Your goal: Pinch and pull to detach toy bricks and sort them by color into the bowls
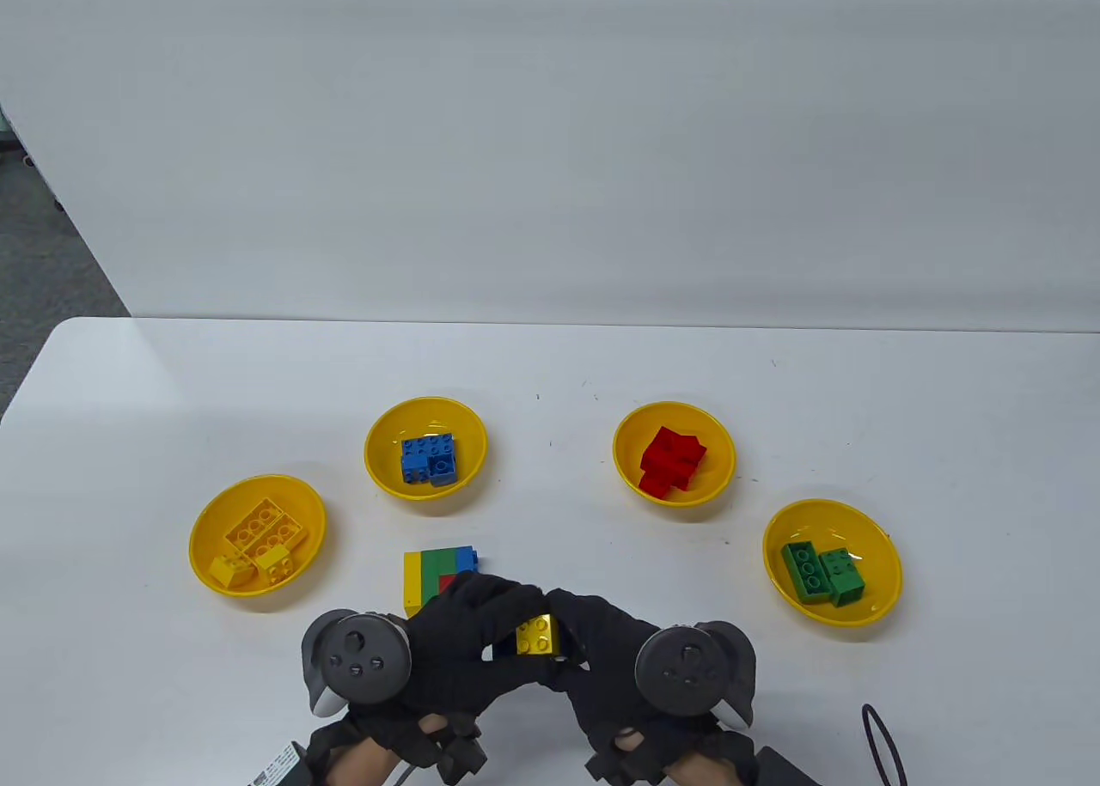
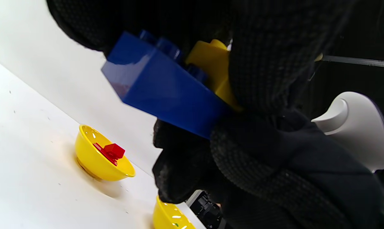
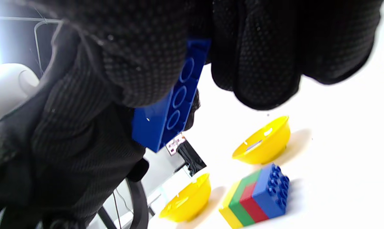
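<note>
Both gloved hands meet just above the table's near edge around one small piece: a yellow brick [image 1: 539, 634] joined to a blue brick [image 2: 166, 92]. My left hand [image 1: 494, 614] grips it from the left and my right hand [image 1: 577, 630] from the right. In the right wrist view the blue brick's [image 3: 169, 117] hollow underside shows between the fingers. Just beyond the hands a stack [image 1: 438, 575] of yellow, green, red and blue bricks lies on the table, partly hidden by my left hand.
Four yellow bowls stand in an arc: one with yellow bricks [image 1: 206, 511] at the left, one with blue [image 1: 378, 442], one with red [image 1: 718, 460], one with green [image 1: 876, 554] at the right. A black cable loop [image 1: 881, 734] lies near the front right.
</note>
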The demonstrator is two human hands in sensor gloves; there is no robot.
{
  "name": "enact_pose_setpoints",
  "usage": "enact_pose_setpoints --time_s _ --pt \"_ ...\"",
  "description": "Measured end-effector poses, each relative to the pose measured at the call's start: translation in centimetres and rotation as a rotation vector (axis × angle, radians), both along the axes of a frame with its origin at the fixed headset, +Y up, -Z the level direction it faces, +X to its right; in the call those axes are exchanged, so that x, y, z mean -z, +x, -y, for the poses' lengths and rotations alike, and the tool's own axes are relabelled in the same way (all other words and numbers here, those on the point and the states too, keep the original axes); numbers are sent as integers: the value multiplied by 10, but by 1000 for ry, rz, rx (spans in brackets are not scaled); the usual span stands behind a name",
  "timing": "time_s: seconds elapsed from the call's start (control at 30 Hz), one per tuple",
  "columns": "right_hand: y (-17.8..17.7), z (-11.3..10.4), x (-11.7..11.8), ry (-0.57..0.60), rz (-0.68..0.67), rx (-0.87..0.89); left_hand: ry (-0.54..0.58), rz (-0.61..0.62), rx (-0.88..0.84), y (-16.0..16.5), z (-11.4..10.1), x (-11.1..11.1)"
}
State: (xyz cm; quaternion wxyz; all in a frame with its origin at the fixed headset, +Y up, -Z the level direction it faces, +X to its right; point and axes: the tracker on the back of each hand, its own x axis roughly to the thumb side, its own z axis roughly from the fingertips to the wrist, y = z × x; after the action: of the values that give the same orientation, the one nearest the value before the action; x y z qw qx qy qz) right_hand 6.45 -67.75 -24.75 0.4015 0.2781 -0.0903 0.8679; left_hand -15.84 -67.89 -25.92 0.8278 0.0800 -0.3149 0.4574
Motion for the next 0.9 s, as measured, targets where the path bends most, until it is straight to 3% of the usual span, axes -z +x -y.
enact_pose_setpoints --time_s 0.2,0.4,0.5,0.63,0.77,0.9 --pt "0 2 -2 51 85 36 31 -3 5 3 1 1" --pt "1 3 2 55 86 60 -77 46 -69 -1 7 14" --pt "2 1 2 78 71 64 -228 112 -203 -7 15 23" --pt "2 2 6 41 72 70 -216 84 -182 -11 12 26" --pt "5 4 5 48 84 30 -111 -73 -173 -46 -13 28" --pt "11 3 7 45 96 31 18 -396 -49 -113 -34 31"
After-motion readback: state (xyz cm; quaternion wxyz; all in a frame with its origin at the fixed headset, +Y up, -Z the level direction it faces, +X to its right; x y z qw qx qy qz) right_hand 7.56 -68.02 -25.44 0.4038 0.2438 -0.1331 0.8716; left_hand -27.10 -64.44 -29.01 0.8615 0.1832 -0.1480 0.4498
